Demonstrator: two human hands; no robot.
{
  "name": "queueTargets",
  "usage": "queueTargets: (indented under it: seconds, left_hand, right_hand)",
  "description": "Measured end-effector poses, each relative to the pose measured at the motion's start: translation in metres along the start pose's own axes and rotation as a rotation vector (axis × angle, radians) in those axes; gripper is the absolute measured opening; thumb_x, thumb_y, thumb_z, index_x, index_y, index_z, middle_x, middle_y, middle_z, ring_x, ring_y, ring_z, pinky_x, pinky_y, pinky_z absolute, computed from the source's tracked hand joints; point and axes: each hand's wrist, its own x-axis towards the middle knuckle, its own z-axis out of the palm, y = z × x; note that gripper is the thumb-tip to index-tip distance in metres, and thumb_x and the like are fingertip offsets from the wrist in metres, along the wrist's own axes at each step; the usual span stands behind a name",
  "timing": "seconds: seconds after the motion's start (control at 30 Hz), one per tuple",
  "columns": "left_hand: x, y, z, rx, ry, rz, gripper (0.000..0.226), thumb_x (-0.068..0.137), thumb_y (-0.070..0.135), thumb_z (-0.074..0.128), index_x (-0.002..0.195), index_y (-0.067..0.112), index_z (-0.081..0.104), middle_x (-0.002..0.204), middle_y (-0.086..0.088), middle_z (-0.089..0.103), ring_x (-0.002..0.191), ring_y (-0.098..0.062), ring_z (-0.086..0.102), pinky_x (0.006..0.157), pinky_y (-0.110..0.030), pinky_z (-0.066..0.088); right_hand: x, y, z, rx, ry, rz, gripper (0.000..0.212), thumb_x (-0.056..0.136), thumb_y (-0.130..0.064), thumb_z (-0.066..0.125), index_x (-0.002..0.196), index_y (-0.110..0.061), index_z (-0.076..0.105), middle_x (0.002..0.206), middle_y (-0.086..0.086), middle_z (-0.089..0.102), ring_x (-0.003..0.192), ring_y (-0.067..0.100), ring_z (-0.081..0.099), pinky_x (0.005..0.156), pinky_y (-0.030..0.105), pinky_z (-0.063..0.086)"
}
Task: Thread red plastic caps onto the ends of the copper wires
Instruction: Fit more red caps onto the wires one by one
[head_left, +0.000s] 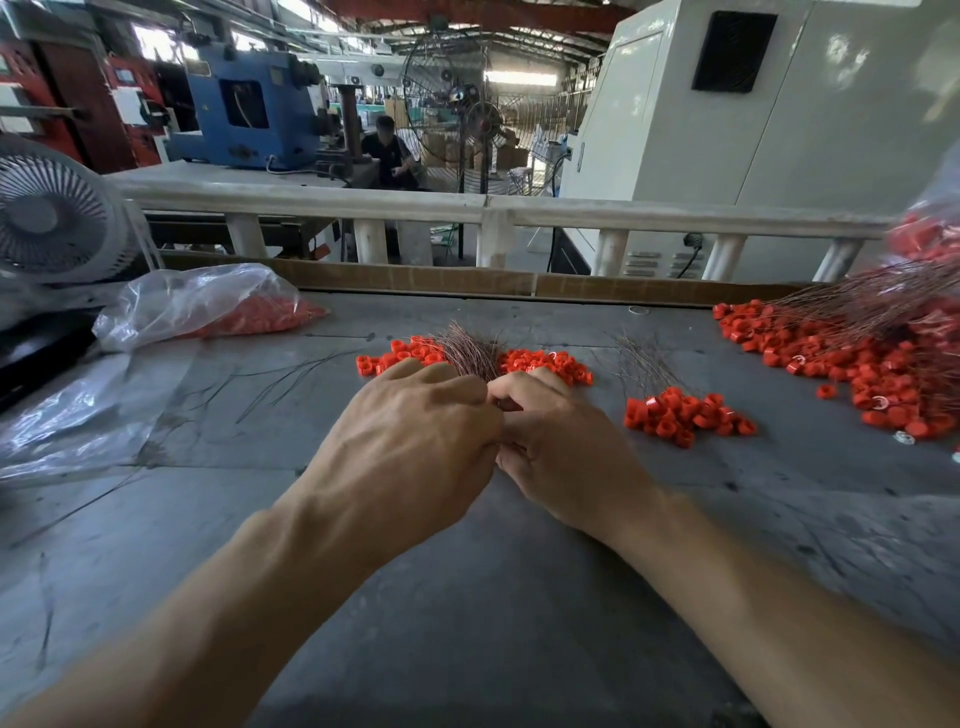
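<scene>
My left hand (410, 441) and my right hand (561, 441) meet at the middle of the grey table, fingers curled and touching. A bundle of thin copper wires (470, 351) fans up from behind my left hand, which grips its lower end. My right hand's fingers are curled against the left; what they pinch is hidden. Loose red plastic caps (550, 364) lie just beyond my hands, more red caps (400, 356) to the left of the bundle. A small heap of capped wires (680, 413) lies to the right.
A large pile of capped wires (862, 364) fills the right side. A clear plastic bag of red caps (218, 306) lies at the left, flat plastic sheeting (78, 415) below it. A fan (52, 213) stands far left. A cardboard strip (415, 280) borders the table's far edge.
</scene>
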Motion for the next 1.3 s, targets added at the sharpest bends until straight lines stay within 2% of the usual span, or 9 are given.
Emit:
queueTargets:
  seconds: [0.2, 0.27, 0.33, 0.5, 0.63, 0.83, 1.0, 1.17, 1.3]
  left_hand:
    - [0.001, -0.002, -0.001, -0.037, 0.054, -0.007, 0.025, 0.096, 0.035, 0.055, 0.077, 0.022, 0.065, 0.076, 0.008, 0.058, 0.073, -0.016, 0.058, 0.070, -0.030, 0.047]
    - [0.001, -0.004, -0.001, -0.070, 0.027, -0.049, 0.026, 0.093, 0.040, 0.055, 0.076, 0.024, 0.067, 0.077, 0.011, 0.060, 0.075, -0.012, 0.060, 0.065, -0.016, 0.035]
    - [0.000, -0.007, 0.000, -0.101, -0.025, -0.099, 0.022, 0.093, 0.044, 0.059, 0.080, 0.029, 0.067, 0.082, 0.015, 0.061, 0.080, -0.006, 0.058, 0.058, -0.011, 0.027]
    - [-0.003, -0.014, 0.008, -0.122, -0.112, -0.212, 0.020, 0.090, 0.054, 0.064, 0.090, 0.034, 0.066, 0.092, 0.018, 0.058, 0.081, -0.001, 0.053, 0.058, -0.013, 0.033]
    - [-0.003, -0.018, 0.012, -0.151, -0.167, -0.295, 0.028, 0.085, 0.061, 0.067, 0.085, 0.033, 0.064, 0.088, 0.017, 0.060, 0.083, -0.002, 0.056, 0.065, -0.027, 0.047]
    - [-0.001, -0.021, 0.017, -0.278, -0.198, -0.399, 0.023, 0.082, 0.054, 0.075, 0.074, 0.034, 0.068, 0.067, 0.018, 0.065, 0.065, 0.002, 0.057, 0.052, -0.021, 0.036]
    - [-0.001, -0.023, 0.020, -0.389, -0.192, -0.403, 0.027, 0.083, 0.050, 0.076, 0.066, 0.035, 0.063, 0.068, 0.032, 0.060, 0.061, 0.006, 0.055, 0.045, -0.016, 0.029]
    - [-0.002, -0.020, 0.016, -0.476, -0.143, -0.378, 0.026, 0.087, 0.043, 0.074, 0.067, 0.030, 0.064, 0.066, 0.024, 0.064, 0.054, 0.001, 0.054, 0.048, -0.013, 0.038]
    - [-0.003, -0.016, 0.002, -0.761, -0.162, -0.270, 0.021, 0.085, 0.042, 0.076, 0.072, 0.028, 0.069, 0.061, 0.006, 0.065, 0.048, -0.004, 0.049, 0.045, -0.023, 0.039]
  right_hand:
    - [0.001, 0.002, 0.001, -0.013, -0.012, 0.018, 0.011, 0.094, -0.017, 0.066, 0.091, -0.015, 0.076, 0.123, -0.008, 0.064, 0.112, 0.018, 0.050, 0.080, 0.036, 0.049]
    - [0.001, 0.003, 0.003, -0.006, -0.001, 0.019, 0.010, 0.094, -0.018, 0.067, 0.090, -0.016, 0.077, 0.121, -0.007, 0.065, 0.110, 0.020, 0.052, 0.078, 0.039, 0.051]
    - [0.001, 0.004, 0.004, 0.019, 0.014, 0.009, 0.010, 0.093, -0.016, 0.069, 0.089, -0.018, 0.078, 0.119, -0.005, 0.067, 0.108, 0.023, 0.054, 0.075, 0.039, 0.051]
    - [0.000, 0.009, 0.004, 0.101, 0.035, 0.019, 0.019, 0.091, -0.011, 0.073, 0.102, -0.024, 0.081, 0.115, -0.006, 0.069, 0.107, 0.023, 0.056, 0.082, 0.036, 0.049]
    - [0.001, 0.009, 0.003, 0.113, 0.006, 0.035, 0.023, 0.095, -0.015, 0.070, 0.111, -0.029, 0.079, 0.119, -0.009, 0.066, 0.112, 0.022, 0.053, 0.090, 0.040, 0.049]
    - [0.000, 0.007, 0.001, 0.093, -0.015, 0.027, 0.023, 0.095, -0.019, 0.069, 0.113, -0.030, 0.078, 0.123, -0.009, 0.064, 0.115, 0.021, 0.052, 0.090, 0.037, 0.048]
    - [0.000, 0.007, 0.000, 0.074, -0.046, 0.033, 0.022, 0.093, -0.023, 0.071, 0.113, -0.031, 0.078, 0.125, -0.009, 0.063, 0.117, 0.018, 0.050, 0.088, 0.027, 0.038]
    - [0.001, 0.004, -0.003, 0.049, -0.073, 0.044, 0.021, 0.097, -0.029, 0.066, 0.114, -0.032, 0.077, 0.129, -0.012, 0.060, 0.119, 0.014, 0.046, 0.087, 0.023, 0.031]
    - [0.002, 0.004, -0.004, 0.070, -0.099, 0.050, 0.021, 0.097, -0.022, 0.061, 0.109, -0.026, 0.078, 0.130, -0.008, 0.061, 0.118, 0.017, 0.046, 0.090, 0.027, 0.035]
